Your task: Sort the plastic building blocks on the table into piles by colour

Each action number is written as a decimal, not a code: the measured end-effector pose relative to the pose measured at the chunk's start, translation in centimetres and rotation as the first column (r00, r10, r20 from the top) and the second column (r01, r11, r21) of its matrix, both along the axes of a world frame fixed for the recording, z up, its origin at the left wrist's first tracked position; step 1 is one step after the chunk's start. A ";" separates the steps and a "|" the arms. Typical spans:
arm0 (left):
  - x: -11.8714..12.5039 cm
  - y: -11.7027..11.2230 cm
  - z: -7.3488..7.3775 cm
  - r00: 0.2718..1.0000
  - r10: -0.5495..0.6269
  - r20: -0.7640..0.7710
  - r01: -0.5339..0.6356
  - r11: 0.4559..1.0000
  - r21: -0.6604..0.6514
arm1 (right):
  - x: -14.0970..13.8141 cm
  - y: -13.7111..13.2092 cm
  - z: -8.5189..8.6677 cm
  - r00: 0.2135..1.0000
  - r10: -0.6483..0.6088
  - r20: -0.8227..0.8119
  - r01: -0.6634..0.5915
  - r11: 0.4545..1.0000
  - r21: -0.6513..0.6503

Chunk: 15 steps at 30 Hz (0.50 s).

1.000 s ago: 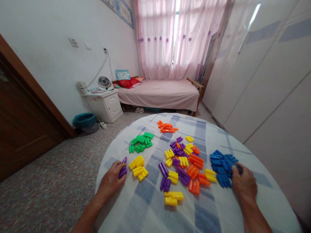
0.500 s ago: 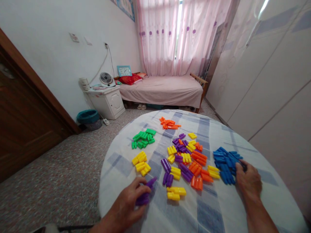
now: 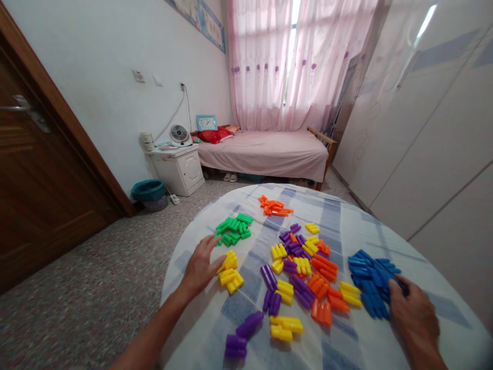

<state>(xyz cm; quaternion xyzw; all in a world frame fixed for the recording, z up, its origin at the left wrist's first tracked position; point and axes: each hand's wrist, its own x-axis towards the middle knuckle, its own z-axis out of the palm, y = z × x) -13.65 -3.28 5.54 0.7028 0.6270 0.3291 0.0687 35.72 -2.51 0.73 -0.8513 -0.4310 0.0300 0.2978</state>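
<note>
My left hand [image 3: 201, 264] is open at the left of the table, thumb and fingers apart. Its thumb reaches the small pile of yellow ribbed plastic pieces [image 3: 231, 277], and its fingertips are at the edge of the green pieces [image 3: 234, 229]. My right hand [image 3: 415, 311] rests beside the pile of blue pieces [image 3: 370, 280], its fingers curled and partly hidden. Whether it holds a piece, I cannot tell. Two purple pieces [image 3: 249, 325] lie near the front edge. In the middle is a mixed heap of purple, yellow and orange pieces [image 3: 324, 267].
A round table [image 3: 204, 329] with a checked cloth carries everything. Orange pieces [image 3: 274, 206] lie at its far side. Beyond stand a bed [image 3: 265, 149], a white cabinet [image 3: 188, 172] with a fan [image 3: 179, 134], and a bin [image 3: 148, 192]. A wardrobe [image 3: 419, 144] lines the right.
My left hand has let go of the purple pieces, which now lie near the front edge, and moved up to the yellow and green pieces. My right hand stays by the blue pile.
</note>
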 end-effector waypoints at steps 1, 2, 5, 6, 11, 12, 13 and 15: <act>-0.7 1.9 -0.7 0.999 0.033 0.009 -0.032 0.999 -0.024 | 0.1 0.0 -0.1 1.000 0.004 0.007 -0.004 1.000 -0.002; -1.3 3.7 -1.5 0.999 0.032 0.019 -0.031 0.997 -0.068 | 0.2 0.1 -0.2 1.000 0.007 0.013 -0.006 1.000 -0.005; -2.3 7.7 -3.6 0.999 -0.024 0.037 0.028 0.992 -0.120 | 0.6 0.2 -0.4 1.000 0.008 0.021 -0.007 1.000 -0.016; -2.4 8.6 -4.1 0.998 -0.049 0.031 0.052 0.992 -0.113 | 0.7 0.2 -0.5 1.000 0.007 0.016 -0.006 1.000 -0.019; -1.7 11.2 -5.1 0.989 -0.148 -0.032 0.146 0.988 -0.048 | 1.2 0.4 -1.0 1.000 -0.003 -0.018 0.003 1.000 -0.008; -1.5 11.7 -5.1 0.986 -0.163 -0.041 0.161 0.986 -0.040 | 1.3 0.5 -1.2 1.000 -0.005 -0.017 0.005 1.000 0.000; -1.3 12.1 -5.1 0.984 -0.172 -0.047 0.171 0.985 -0.036 | 1.4 0.5 -1.3 1.000 -0.005 -0.012 0.005 1.000 0.011; -1.0 13.2 -5.0 0.984 -0.170 -0.050 0.168 0.985 -0.040 | 1.6 0.6 -1.7 1.000 -0.018 0.012 0.018 0.998 0.067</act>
